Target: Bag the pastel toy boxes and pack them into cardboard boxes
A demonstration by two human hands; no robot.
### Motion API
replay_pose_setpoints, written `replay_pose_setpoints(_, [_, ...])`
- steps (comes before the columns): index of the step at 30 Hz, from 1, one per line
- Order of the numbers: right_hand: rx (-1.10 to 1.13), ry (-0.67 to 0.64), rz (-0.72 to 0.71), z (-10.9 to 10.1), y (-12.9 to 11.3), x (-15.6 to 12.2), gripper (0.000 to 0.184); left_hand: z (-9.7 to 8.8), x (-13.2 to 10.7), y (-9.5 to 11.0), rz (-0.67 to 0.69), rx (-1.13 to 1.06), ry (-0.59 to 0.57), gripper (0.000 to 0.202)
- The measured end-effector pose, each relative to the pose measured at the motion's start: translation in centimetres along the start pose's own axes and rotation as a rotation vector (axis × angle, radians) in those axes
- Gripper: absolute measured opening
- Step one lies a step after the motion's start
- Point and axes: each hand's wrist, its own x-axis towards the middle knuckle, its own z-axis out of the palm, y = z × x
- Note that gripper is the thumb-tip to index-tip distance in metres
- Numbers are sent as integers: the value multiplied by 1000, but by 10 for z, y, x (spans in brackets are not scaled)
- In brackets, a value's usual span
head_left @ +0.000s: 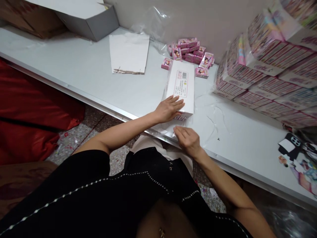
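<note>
One plastic-wrapped white box [180, 86] — left hand [169, 109] hides its corner.

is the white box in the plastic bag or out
In, it seems: clear plastic hugs the side of the white box and extends past its end to the right hand.
</note>
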Motion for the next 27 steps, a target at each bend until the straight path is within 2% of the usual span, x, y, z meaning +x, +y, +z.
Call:
replay_pose_setpoints(5, [-10, 72, -14, -4, 54, 36, 19, 1, -4, 7, 7, 1, 6, 37])
replay_pose_setpoints(8, [36, 4, -22, 1, 76, 50, 21, -3, -3, 5, 18, -22, -45, 43])
replay_pose_setpoints(12, [112, -152, 20, 0, 92, 63, 28, -29, -2, -4, 32, -159, -177, 64])
replay_pose_setpoints(14, [193, -215, 62, -4, 97, 70, 29, -45, -6, -6, 88, -256, -204, 64])
replay_pose_setpoints(16, [274, -259, 100, -8, 100, 74, 28, -56, -19, -3, 118, -306, -136, 63])
replay_pose_setpoints(19, [336, -296, 143, -11, 102, 78, 27, -53, -50, 9, 69, -191, 74, 62])
replay_pose_setpoints(21, [347, -305, 160, -11, 102, 78, 28, -45, -69, 11, 44, -109, 187, 35])
replay_pose_setpoints(23, [348, -303, 170, -10, 102, 78, 28, -41, -81, 1, -70, -124, 280, 13])
replay_pose_setpoints(25, [350, -300, 174, -9, 103, 77, 28, -48, -81, -17, -332, -223, 350, 21])
replay_pose_setpoints(27, [363, -293, 173, -9, 104, 78, 27, -64, -72, -31, -615, -302, 457, 35])
